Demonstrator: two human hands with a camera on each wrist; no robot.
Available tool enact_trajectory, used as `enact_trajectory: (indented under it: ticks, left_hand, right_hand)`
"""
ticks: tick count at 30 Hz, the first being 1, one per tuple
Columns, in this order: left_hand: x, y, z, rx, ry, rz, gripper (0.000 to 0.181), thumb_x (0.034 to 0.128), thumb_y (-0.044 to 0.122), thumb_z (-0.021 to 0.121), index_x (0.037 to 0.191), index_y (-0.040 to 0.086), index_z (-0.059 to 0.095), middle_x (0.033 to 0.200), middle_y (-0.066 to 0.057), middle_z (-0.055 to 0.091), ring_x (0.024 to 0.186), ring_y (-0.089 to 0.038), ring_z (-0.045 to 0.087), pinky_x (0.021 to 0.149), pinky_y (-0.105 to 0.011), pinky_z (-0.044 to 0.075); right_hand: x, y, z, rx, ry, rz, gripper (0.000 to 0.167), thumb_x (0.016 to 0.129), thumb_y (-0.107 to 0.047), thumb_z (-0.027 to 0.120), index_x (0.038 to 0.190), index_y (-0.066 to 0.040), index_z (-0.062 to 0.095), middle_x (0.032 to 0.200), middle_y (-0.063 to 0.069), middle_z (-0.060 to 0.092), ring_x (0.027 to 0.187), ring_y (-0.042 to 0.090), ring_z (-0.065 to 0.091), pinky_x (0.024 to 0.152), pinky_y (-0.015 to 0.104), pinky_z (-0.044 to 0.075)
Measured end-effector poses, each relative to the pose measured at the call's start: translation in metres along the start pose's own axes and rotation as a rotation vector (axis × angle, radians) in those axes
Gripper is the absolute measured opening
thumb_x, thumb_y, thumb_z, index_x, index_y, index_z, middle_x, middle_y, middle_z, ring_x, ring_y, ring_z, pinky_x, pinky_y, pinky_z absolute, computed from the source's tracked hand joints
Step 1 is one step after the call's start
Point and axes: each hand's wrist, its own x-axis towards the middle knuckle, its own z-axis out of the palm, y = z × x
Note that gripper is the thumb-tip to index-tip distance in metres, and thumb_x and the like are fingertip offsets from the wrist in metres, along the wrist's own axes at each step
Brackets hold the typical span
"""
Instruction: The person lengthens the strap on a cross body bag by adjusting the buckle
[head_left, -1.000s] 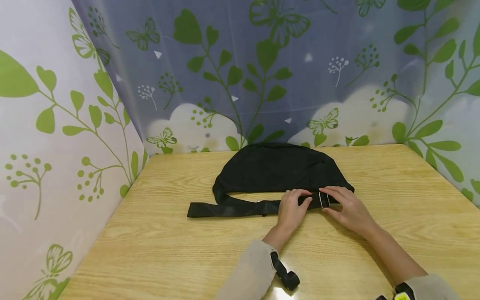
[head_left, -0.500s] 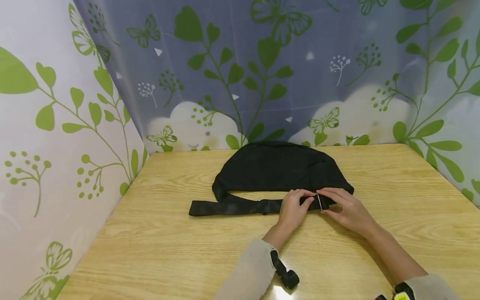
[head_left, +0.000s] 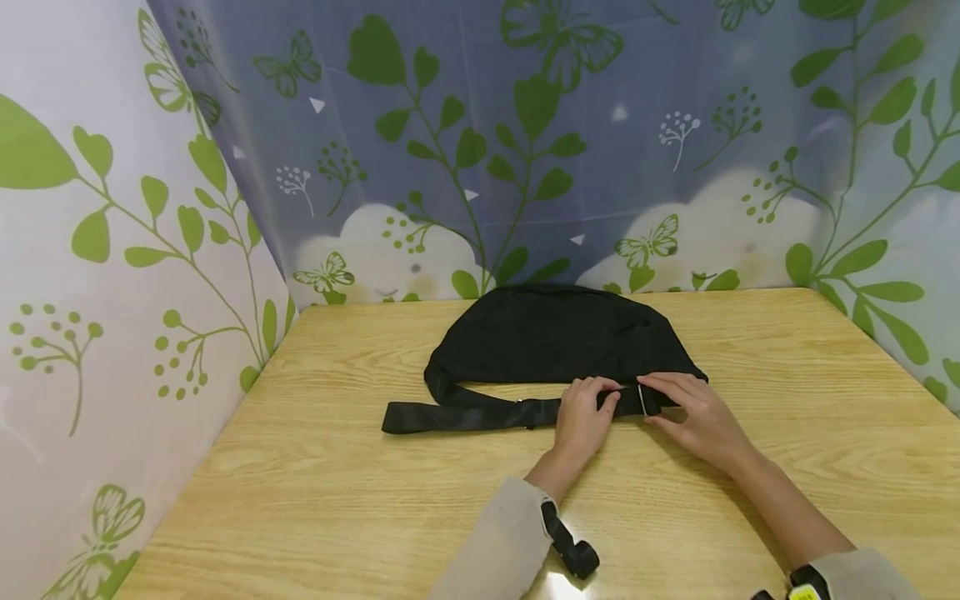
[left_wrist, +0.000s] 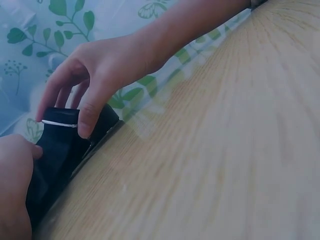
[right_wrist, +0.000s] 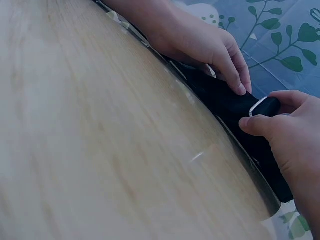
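A black waist bag [head_left: 555,333] lies flat on the table, its black strap [head_left: 457,418] stretched along the near side with a folded end at the left. My left hand [head_left: 583,421] pinches the strap right of its middle, thumb and fingers on the webbing. Just to its right, my right hand [head_left: 697,421] grips the silver-edged slider buckle [head_left: 642,400] between thumb and fingers. In the left wrist view the metal bar of the buckle [left_wrist: 59,123] crosses the strap, which bulges up behind it. The right wrist view has the buckle [right_wrist: 257,106] partly covered by fingers.
The wood-grain table [head_left: 337,500] extends on both sides of the bag. Behind it hangs a blue curtain [head_left: 450,167] printed with leaves and butterflies, close to the bag's far edge. A white printed wall sheet [head_left: 67,275] borders the left.
The buckle shifted slightly left, then back right, with the right hand's fingers. One metal bar shows now where two showed before. The strap's folded left end has crept a little to the right.
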Motion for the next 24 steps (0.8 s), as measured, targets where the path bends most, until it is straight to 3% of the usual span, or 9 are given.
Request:
enact_trajectory:
  ticks: [5, 14, 24]
  left_hand:
    - [-0.0012, 0.0018, -0.0023, -0.034, -0.049, 0.042, 0.014, 0.0897, 0.021, 0.061, 0.099, 0.016, 0.069, 0.094, 0.006, 0.063, 0.087, -0.009, 0.054, 0.077, -0.018, 0.041]
    - [-0.0006, -0.001, 0.0003, 0.059, 0.031, -0.007, 0.009, 0.088, 0.02, 0.063, 0.094, 0.019, 0.069, 0.089, 0.009, 0.063, 0.08, -0.009, 0.051, 0.074, -0.021, 0.04]
    - [-0.0008, 0.001, -0.0019, -0.072, -0.04, 0.038, 0.014, 0.0898, 0.021, 0.061, 0.1, 0.017, 0.069, 0.094, 0.007, 0.062, 0.084, -0.008, 0.053, 0.074, -0.019, 0.042]
  right_hand:
    - [-0.0004, -0.0019, 0.0015, 0.014, -0.022, -0.034, 0.055, 0.089, -0.049, 0.051, 0.115, -0.002, 0.061, 0.11, 0.01, 0.059, 0.097, 0.027, 0.053, 0.096, 0.019, 0.027]
    - [-0.0021, -0.0008, 0.0005, -0.03, -0.008, 0.024, 0.059, 0.089, -0.053, 0.048, 0.115, -0.002, 0.061, 0.11, 0.013, 0.059, 0.099, 0.029, 0.052, 0.099, 0.019, 0.024]
    - [-0.0003, -0.001, -0.0001, 0.013, -0.018, -0.006, 0.055, 0.089, -0.05, 0.052, 0.115, -0.003, 0.061, 0.11, 0.01, 0.058, 0.098, 0.026, 0.052, 0.096, 0.018, 0.026]
